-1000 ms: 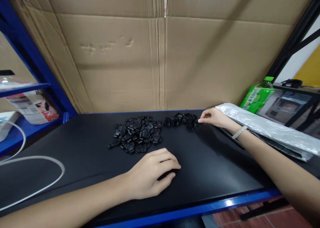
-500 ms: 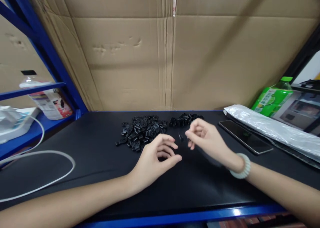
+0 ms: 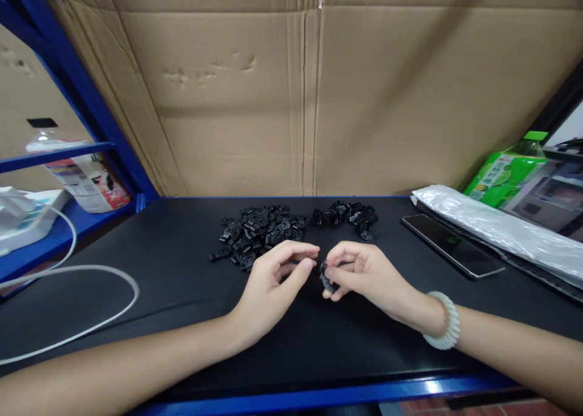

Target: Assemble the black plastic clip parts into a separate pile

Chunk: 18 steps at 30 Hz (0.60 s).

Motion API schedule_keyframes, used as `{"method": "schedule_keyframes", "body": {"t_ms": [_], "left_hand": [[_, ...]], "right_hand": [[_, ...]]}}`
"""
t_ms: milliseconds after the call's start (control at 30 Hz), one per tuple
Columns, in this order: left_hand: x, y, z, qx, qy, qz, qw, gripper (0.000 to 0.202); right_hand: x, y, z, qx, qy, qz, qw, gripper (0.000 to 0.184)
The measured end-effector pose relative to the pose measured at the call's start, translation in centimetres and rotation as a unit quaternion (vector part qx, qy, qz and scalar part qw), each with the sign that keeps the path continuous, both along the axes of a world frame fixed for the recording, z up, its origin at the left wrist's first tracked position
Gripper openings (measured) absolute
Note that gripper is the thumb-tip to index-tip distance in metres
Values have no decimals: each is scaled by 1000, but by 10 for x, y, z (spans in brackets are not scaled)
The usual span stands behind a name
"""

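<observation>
The black part [image 3: 327, 280] was located near the centre of the work area, in the right hand [image 3: 371, 271]; clock positions were taken from this part, with 12 o'clock toward the cardboard panel [image 3: 228, 106]. The right hand, at 3 o'clock, gripped the part between thumb and fingers. The left hand [image 3: 268, 291], at 9 o'clock, was narrowly parted at thumb and forefinger, with nothing visible between them; whether its fingertips touched the part could not be determined. A larger pile [image 3: 262, 234] of black pieces lay at 11 o'clock and a smaller cluster [image 3: 344, 214] just past 12 o'clock, on the black tabletop [image 3: 182, 319]. A phone [image 3: 450, 246] lay between 2 and 3 o'clock. The step in hand was judged to be 2-handed handling of 1 part. The next move appeared to call for closing the left fingers on it while the right grip remained steady.
</observation>
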State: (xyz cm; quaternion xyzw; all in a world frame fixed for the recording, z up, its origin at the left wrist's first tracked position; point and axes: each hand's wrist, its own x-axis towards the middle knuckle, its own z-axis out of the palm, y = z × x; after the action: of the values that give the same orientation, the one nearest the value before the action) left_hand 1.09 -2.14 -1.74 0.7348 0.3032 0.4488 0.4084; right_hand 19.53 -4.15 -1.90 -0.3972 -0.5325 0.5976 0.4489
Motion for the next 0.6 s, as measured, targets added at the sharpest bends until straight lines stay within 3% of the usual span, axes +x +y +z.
{"method": "schedule_keyframes", "body": {"t_ms": [133,300,433,600], "left_hand": [[0,-1,-1,46,7,-4,999,25],[-1,3,1,-78,-28,32,996,11],[0,8,3,-165,-59,30,984,11],[1,3,3,-192,-66,-12,979,13]], "right_hand": [[0,1,-3,-35,15,-12,999,28],[1,-1,-1,-5,17,58,998,28],[5,0,0,63,-28,77,995,53],[4,-1,3,82,-69,41,993,24]]}}
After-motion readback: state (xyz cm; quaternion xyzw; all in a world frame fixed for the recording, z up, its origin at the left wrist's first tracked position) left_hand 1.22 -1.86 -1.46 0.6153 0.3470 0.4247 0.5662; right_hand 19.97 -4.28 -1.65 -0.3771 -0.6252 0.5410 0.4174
